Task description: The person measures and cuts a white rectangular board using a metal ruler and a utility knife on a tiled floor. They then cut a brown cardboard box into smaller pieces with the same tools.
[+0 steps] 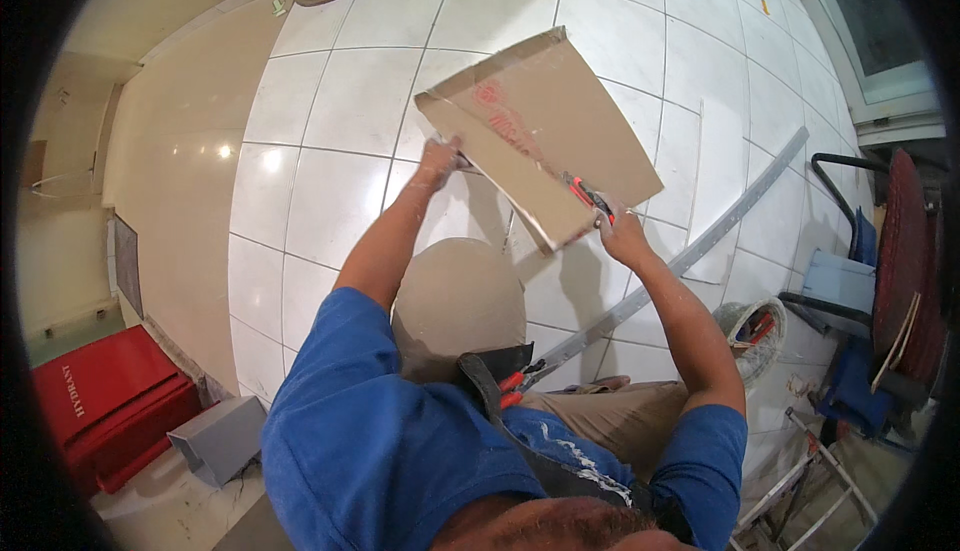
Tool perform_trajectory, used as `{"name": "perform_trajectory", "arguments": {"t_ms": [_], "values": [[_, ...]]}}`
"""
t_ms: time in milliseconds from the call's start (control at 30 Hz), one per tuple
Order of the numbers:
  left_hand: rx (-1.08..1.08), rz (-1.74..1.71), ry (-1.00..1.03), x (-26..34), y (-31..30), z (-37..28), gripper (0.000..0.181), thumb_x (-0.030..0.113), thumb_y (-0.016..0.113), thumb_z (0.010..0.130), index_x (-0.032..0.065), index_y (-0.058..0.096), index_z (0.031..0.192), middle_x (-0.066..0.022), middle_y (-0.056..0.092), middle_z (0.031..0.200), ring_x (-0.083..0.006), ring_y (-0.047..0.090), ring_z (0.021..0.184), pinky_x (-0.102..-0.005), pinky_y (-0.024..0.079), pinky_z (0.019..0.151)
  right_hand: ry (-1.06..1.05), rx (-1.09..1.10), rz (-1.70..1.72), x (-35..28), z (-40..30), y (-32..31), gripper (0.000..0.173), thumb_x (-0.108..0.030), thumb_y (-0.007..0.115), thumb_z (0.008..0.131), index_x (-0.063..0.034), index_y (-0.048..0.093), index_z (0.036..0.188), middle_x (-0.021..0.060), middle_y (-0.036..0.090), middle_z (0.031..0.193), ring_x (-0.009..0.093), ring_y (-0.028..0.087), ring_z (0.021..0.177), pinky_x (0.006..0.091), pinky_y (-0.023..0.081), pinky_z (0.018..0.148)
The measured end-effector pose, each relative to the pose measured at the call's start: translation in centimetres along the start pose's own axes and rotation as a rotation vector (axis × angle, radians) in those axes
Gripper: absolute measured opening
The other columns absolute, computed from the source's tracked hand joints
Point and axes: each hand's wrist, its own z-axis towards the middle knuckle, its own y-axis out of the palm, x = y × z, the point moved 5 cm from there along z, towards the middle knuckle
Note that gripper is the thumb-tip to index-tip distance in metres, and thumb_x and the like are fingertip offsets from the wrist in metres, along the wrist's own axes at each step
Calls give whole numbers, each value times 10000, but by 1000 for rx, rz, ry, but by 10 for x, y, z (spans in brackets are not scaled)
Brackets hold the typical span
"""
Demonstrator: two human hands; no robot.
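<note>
My left hand [445, 161] grips the left edge of a brown paper-faced board [592, 108], which looks like gypsum board and bears red printing. The board is held tilted above the white tiled floor, its far edge rough. At the near right corner, my right hand [621, 232] holds a red and black utility knife [585, 194], which lies over the board's face. Whether that hand also grips the board's edge is hard to tell. Red-handled pliers or snips [511, 389] hang at my waist on a dark belt.
A long perforated metal profile [705, 251] crosses the floor on the right. Beyond it stand a bucket [772, 326] with tools, a chair with a dark red part [896, 266] and a metal ladder frame [840, 468]. A red hydrant box [112, 401] and grey duct piece [221, 438] are at lower left.
</note>
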Motion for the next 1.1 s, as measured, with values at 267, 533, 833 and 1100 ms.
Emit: {"name": "perform_trajectory", "arguments": {"t_ms": [267, 533, 833, 1100], "values": [[-474, -9, -390, -58, 101, -85, 392, 179, 595, 1033, -128, 498, 1257, -185, 681, 1005, -277, 721, 818, -391, 652, 699, 290, -25, -232, 77, 3, -35, 465, -353, 512, 1032, 67, 629, 1193, 365, 654, 1039, 502, 644, 1011, 574, 493, 894], [-664, 155, 47, 18, 135, -83, 515, 306, 713, 958, 0, 557, 1341, -162, 717, 1063, -313, 718, 926, -441, 595, 882, 256, 110, -319, 1, 4, -78, 420, -265, 527, 1031, -47, 547, 1389, 301, 673, 1095, 493, 646, 1018, 552, 498, 923], [-547, 1329, 949, 39, 110, -18, 992, 374, 934, 626, 152, 457, 1467, -162, 572, 1396, -355, 561, 1304, -408, 428, 1135, 276, 148, -284, 13, -5, -92, 421, -245, 531, 1026, -3, 532, 1371, 318, 660, 1151, 491, 634, 1077, 538, 496, 942], [-712, 272, 119, -13, 110, -43, 484, 389, 707, 923, 65, 586, 1261, -13, 625, 882, -121, 581, 727, -283, 495, 630, 373, 541, -208, 79, -23, -144, 380, -241, 585, 1012, -15, 597, 1317, 181, 686, 871, 310, 664, 753, 446, 535, 712]]}}
